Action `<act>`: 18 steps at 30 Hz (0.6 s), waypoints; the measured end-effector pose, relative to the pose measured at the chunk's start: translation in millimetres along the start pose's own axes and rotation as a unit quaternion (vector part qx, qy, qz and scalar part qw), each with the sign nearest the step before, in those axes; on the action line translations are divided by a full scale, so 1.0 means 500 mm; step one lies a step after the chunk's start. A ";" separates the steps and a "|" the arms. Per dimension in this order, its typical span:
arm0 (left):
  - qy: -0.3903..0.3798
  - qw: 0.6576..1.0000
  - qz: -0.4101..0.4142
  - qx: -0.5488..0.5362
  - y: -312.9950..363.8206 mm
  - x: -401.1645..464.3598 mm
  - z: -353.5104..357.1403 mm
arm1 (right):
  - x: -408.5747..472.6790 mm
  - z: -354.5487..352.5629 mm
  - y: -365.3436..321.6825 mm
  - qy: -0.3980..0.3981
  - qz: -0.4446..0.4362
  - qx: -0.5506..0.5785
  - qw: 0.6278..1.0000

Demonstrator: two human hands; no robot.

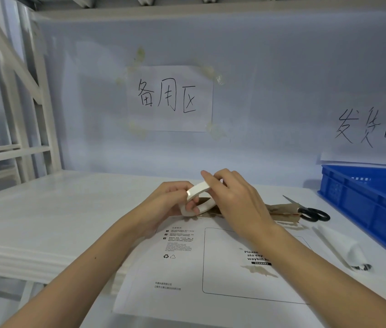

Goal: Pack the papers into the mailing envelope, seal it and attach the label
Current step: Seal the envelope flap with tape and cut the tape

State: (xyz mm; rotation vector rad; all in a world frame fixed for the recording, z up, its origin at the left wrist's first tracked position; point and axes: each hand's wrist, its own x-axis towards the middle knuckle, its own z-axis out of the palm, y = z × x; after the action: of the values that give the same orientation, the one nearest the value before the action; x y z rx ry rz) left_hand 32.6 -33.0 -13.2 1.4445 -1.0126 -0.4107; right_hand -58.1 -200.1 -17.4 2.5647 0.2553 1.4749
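Note:
A white mailing envelope (182, 275) lies flat on the table in front of me, printed side up, with a brown torn flap edge (282, 210) at its far end. Just above that far end I hold a white roll of tape (199, 197). My left hand (170, 200) grips the roll from the left, fingers curled through its ring. My right hand (230, 192) holds the roll's top, fingertips pinching at the tape's surface. No papers or label are in view.
Black-handled scissors (310, 213) lie right of the envelope's far end. A crumpled white strip of backing paper (343, 247) lies nearer on the right. A blue plastic crate (372, 202) stands at the right edge. White metal shelving (21, 114) rises at the left.

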 end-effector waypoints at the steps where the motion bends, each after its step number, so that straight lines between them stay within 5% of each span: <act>1: -0.002 1.000 0.002 -0.007 0.000 0.001 0.000 | -0.002 0.001 0.002 0.007 0.018 0.020 1.000; 18: 0.003 0.999 -0.020 -0.031 0.001 0.001 0.004 | -0.005 -0.001 0.001 -0.044 0.070 0.064 0.995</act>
State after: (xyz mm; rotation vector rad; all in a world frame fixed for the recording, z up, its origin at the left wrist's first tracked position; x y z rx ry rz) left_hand 30.9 -34.6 -12.8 1.4110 -0.9603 -0.4624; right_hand -59.7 -201.2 -18.8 2.7942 0.1678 1.4289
